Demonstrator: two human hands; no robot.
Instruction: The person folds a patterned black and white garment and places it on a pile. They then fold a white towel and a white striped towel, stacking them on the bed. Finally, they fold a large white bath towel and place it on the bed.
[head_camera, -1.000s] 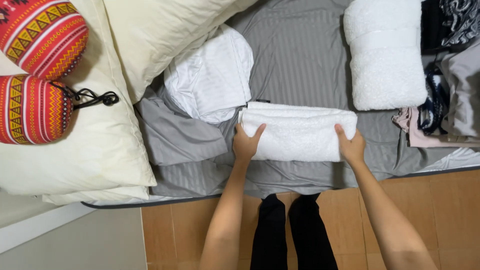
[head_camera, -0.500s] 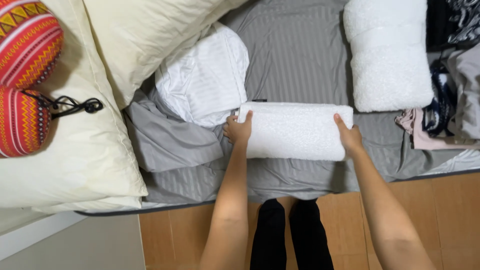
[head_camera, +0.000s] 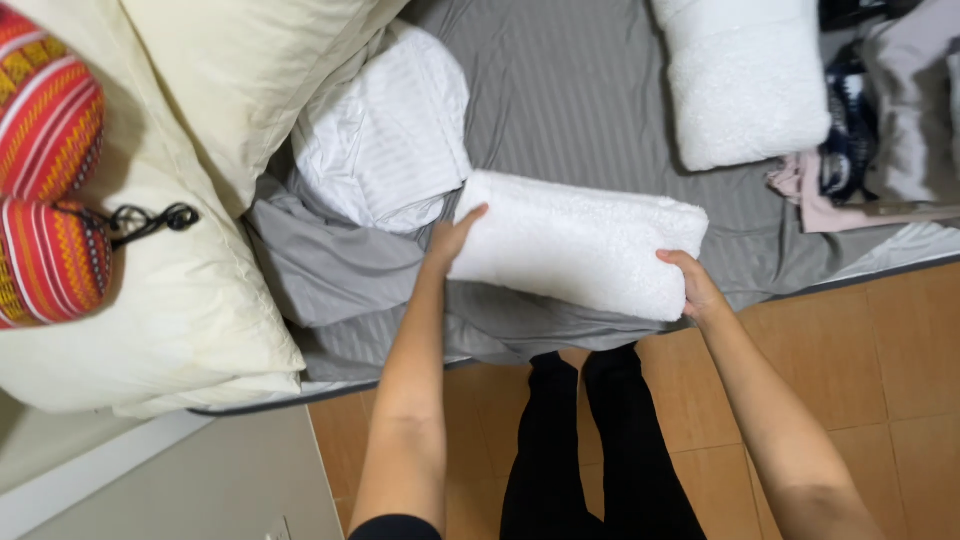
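A folded white towel (head_camera: 575, 243) is lifted a little above the grey striped bed sheet (head_camera: 570, 90), tilted with its right end lower. My left hand (head_camera: 452, 240) grips its left end and my right hand (head_camera: 690, 285) grips its lower right corner. A second folded white towel (head_camera: 740, 80) lies on the bed at the upper right. My black trouser legs (head_camera: 590, 440) stand at the bed's edge.
A white striped pillow (head_camera: 385, 135) lies beside the held towel, on rumpled grey cloth (head_camera: 320, 265). Cream pillows (head_camera: 150, 290) fill the left, with a red patterned cushion (head_camera: 45, 190) and black cord. Mixed clothes (head_camera: 880, 130) are piled at the right. Tan floor tiles (head_camera: 850, 350) lie below.
Both hands shifted to the towel's ends and raised it off the sheet; it now sits tilted, right end lower and nearer the bed's edge.
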